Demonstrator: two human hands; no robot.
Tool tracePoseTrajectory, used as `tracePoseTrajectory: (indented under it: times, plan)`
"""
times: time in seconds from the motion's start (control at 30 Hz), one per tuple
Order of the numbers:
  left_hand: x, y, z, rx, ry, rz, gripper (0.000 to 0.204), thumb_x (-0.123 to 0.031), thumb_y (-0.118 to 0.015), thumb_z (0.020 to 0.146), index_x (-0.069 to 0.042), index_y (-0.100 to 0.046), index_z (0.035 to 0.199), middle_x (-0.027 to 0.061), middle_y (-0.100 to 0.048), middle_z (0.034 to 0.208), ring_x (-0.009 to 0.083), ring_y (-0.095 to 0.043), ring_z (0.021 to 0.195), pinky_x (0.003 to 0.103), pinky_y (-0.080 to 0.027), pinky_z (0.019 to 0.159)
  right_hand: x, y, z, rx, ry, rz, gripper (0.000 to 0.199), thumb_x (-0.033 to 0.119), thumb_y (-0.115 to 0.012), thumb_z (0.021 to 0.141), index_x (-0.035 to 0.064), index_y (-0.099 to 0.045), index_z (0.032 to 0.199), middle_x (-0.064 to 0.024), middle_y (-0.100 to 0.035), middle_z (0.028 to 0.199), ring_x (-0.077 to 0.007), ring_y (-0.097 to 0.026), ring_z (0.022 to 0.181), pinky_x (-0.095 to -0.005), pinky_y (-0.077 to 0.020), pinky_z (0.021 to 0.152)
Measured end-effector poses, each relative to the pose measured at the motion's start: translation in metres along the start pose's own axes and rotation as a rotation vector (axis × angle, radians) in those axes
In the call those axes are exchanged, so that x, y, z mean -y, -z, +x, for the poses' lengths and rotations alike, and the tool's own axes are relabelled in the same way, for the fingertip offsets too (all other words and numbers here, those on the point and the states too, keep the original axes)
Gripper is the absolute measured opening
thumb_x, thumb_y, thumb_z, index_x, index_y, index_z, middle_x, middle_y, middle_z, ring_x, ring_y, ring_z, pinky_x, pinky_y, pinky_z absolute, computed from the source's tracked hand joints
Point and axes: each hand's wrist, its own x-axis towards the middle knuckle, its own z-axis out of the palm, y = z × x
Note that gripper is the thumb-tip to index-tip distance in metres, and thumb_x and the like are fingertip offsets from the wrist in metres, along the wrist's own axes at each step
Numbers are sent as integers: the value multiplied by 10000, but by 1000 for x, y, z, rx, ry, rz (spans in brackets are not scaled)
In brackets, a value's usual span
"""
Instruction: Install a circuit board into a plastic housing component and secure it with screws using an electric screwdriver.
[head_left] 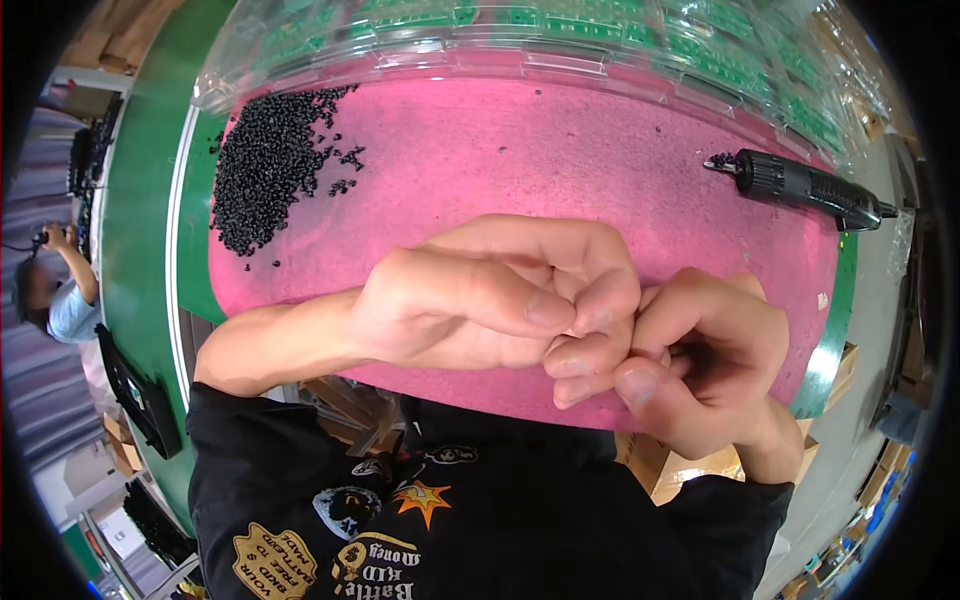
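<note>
From the head view, the left hand (470, 300) and right hand (700, 365) press together over the near edge of the pink mat (560, 150), fingertips pinched on something too small to make out. A slip could, I think, drop it off that near edge. Far left lies a heap of small black parts (265, 165); far right, a black electric screwdriver (805, 187). Clear trays of green boards (600, 30) line the far side.

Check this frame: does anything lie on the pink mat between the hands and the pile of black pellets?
Nothing visible does. The left hand and right hand are pressed together low over the pink mat; bare mat runs from them to the pile of black pellets.
</note>
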Motion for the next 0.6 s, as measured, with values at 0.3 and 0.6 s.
tracePoseTrajectory:
  times: [0.3, 0.6]
  plan:
    - [-5, -3, -3, 47, 57, 56, 176, -140, -481, 921, 25, -479, 982, 77, -460, 813, 166, -430, 765, 311, -376, 701, -2, 1, 0, 34, 6, 22, 65, 19, -521, 897, -31, -499, 862, -230, -681, 758, -289, -714, 706, -328, -602, 558]
    - [-10, -9, -4, 1, 89, 140, 201, -156, -493, 939, 31, -497, 1014, 66, -471, 795, 160, -445, 743, 309, -384, 679, -4, -1, 2, 19, 41, 34, 88, 42, -534, 901, -22, -502, 849, -210, -678, 718, -270, -712, 666, -315, -594, 534]
